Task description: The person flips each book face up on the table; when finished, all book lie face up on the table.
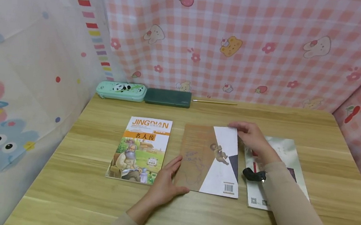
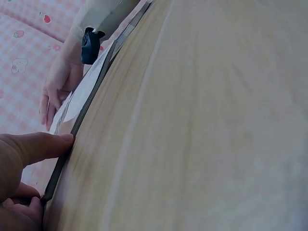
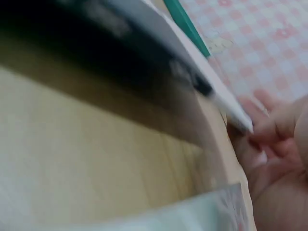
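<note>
While the brown-and-white book (image 1: 207,166) is lying lengthwise away from you, your left hand (image 1: 164,185) is gripping its near-left corner, your right hand (image 1: 252,137) pinching the far-right.

Beige sleeves (image 1: 298,216), black wrist camera (image 1: 253,174)

A book (image 3: 163,53), blurred, is seen slanting across the upper left, its dark side turned to the camera; its pale corner is pinched by the right hand (image 3: 279,149). A shadow is cast on the wood-grain tabletop (image 3: 96,149). A pale cover (image 3: 192,211) is cut off below. A green object (image 3: 186,26) is backed by pink-checked cloth (image 3: 255,29).
</note>
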A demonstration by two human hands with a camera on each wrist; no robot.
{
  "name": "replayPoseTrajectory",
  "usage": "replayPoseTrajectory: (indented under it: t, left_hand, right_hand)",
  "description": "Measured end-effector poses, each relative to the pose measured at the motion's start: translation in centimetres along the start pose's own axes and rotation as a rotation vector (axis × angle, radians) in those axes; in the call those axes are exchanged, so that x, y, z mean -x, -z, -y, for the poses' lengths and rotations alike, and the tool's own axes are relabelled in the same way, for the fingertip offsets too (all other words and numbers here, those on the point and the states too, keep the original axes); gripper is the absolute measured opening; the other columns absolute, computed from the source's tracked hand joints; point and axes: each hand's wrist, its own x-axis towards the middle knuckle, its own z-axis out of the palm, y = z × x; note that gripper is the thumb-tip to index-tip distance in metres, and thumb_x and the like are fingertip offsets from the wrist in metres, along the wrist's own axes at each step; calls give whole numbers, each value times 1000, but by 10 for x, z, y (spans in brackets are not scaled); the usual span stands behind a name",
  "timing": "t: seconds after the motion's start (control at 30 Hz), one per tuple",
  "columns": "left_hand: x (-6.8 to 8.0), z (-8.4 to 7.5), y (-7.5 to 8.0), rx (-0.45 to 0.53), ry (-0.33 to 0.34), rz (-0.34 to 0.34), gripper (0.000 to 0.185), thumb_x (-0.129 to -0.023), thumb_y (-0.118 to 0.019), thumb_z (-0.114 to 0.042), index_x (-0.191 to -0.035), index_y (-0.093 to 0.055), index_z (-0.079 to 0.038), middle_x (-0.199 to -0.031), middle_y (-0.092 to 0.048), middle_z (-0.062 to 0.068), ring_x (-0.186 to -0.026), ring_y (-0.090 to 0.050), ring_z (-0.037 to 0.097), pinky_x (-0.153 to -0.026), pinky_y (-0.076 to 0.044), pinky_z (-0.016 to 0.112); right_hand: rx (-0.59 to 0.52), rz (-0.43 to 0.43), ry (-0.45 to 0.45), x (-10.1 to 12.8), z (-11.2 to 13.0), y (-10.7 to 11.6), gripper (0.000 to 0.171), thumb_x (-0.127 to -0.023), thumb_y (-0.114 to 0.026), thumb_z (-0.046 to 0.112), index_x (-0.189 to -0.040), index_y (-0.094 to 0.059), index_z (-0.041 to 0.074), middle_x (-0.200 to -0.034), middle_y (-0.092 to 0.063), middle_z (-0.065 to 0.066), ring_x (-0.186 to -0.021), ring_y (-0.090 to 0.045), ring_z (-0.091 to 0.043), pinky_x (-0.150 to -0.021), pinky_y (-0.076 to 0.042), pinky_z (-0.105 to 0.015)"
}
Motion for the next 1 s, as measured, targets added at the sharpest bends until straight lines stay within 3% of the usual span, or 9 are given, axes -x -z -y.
replayPoseTrajectory:
  t: [0.17, 0.37, 0.47, 0.63, 0.73, 0.83, 1.0]
  left_hand:
    - [1, 1, 1, 0, 15, 8, 97, -67, -94, -7, -147, -42, 10, -161, -36, 9, -149, -31, 26, -121, -28, 38]
    - [1, 2, 1, 4, -22, 2, 96, -66, -94, -6, -145, -43, 13, -160, -38, 11, -148, -32, 28, -121, -28, 40]
    - [1, 2, 1, 7, -41, 4, 95, -67, -93, -6, -144, -43, 14, -159, -38, 13, -147, -34, 30, -120, -29, 41]
    - [1, 2, 2, 3, -51, 12, 94, -68, -93, -7, -144, -43, 14, -159, -39, 13, -147, -34, 30, -120, -29, 42]
    - [1, 3, 3, 4, -63, 14, 94, -67, -94, -9, -144, -44, 14, -159, -39, 13, -147, -35, 29, -120, -29, 42]
    - [1, 4, 4, 38, -64, 25, 97, -67, -95, -13, -145, -44, 12, -159, -39, 10, -148, -33, 25, -120, -29, 38]
    - [1, 5, 3, 120, -81, 41, 100, -64, -97, -14, -145, -44, 12, -160, -38, 10, -148, -32, 25, -119, -30, 35]
  right_hand:
    - [-133, 96, 39, 2, -4, 10, 36, -102, -59, 5, -138, -61, 4, -143, -59, -13, -127, -57, -18, -96, -49, -17]
    - [-234, 115, 34, 2, -4, 12, 45, -99, -63, 2, -143, -54, -1, -144, -55, -19, -118, -62, -7, -95, -53, -21]
    - [-157, 105, 60, 1, -3, 14, 45, -97, -65, 0, -142, -56, -2, -140, -58, -21, -117, -65, -11, -93, -54, -21]
    - [147, 73, 154, 3, 0, 20, 41, -92, -71, -3, -133, -64, -2, -128, -66, -22, -114, -67, -31, -91, -57, -27]
    - [278, 55, 191, 3, 1, 23, 39, -90, -74, -3, -128, -68, -1, -121, -69, -22, -107, -69, -34, -88, -60, -34]
    - [319, 34, 204, 4, 1, 25, 37, -89, -74, -3, -126, -69, 0, -118, -71, -20, -103, -70, -31, -84, -60, -31]
    - [295, 2, 187, 6, -1, 26, 35, -90, -75, 0, -125, -71, 3, -120, -70, -17, -102, -70, -26, -76, -56, -17]
